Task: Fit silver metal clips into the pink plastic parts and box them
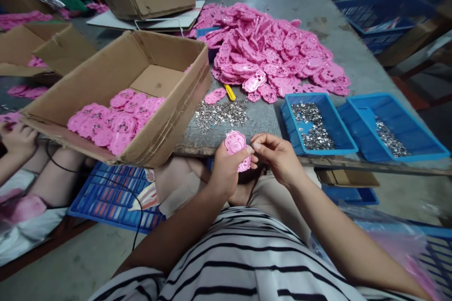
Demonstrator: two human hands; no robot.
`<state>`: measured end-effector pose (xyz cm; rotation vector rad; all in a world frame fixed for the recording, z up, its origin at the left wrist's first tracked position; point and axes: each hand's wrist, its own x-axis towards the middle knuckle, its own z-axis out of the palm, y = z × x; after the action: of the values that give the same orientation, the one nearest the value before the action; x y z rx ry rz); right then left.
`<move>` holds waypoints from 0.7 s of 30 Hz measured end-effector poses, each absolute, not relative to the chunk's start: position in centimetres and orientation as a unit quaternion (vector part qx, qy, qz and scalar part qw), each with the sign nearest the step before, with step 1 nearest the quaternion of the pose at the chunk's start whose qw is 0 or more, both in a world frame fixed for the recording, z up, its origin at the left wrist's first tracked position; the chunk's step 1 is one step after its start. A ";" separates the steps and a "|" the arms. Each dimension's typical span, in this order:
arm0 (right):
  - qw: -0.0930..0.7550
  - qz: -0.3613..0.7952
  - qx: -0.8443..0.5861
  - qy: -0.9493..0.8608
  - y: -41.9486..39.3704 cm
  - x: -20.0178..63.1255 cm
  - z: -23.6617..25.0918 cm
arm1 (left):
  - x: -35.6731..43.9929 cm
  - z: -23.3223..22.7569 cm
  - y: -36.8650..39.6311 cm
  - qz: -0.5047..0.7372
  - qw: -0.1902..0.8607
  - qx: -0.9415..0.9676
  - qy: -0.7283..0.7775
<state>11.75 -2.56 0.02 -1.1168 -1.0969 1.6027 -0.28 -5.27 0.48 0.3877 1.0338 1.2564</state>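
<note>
My left hand grips a pink plastic piece with a scalloped edge, holding it up at the table's front edge with the thumb across its side. Close on its right, my right hand has thumb and forefinger pinched together. Whatever lies in that pinch is too small to make out. Just beyond the hands, small silvery metal parts are scattered on the table. A yellow-handled tool and a single pink piece lie behind them.
A large heap of pink pieces covers the table's middle. An open cardboard box with pink pieces stands at left. Two blue trays of metal parts sit at right. Another person's hand shows at far left.
</note>
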 end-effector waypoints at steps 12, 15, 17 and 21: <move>0.423 0.621 -0.469 -0.464 -2.6 11.8 0.0 | -1.3 0.1 -5.2 0.572 0.595 0.245 0.509; 0.422 0.612 -0.479 -0.467 -2.7 11.6 -0.1 | -1.6 0.1 -5.4 0.575 0.547 0.284 0.538; 0.419 0.602 -0.482 -0.479 -2.8 11.4 0.0 | -1.7 0.1 -5.6 0.575 0.533 0.300 0.543; 0.417 0.565 -0.456 -0.548 -2.7 11.4 0.5 | -2.0 0.1 -5.9 0.567 0.562 0.288 0.528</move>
<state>11.43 -2.72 0.49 -1.1435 -1.3747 1.4172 -2.05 -5.89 0.08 0.6777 1.2434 1.3359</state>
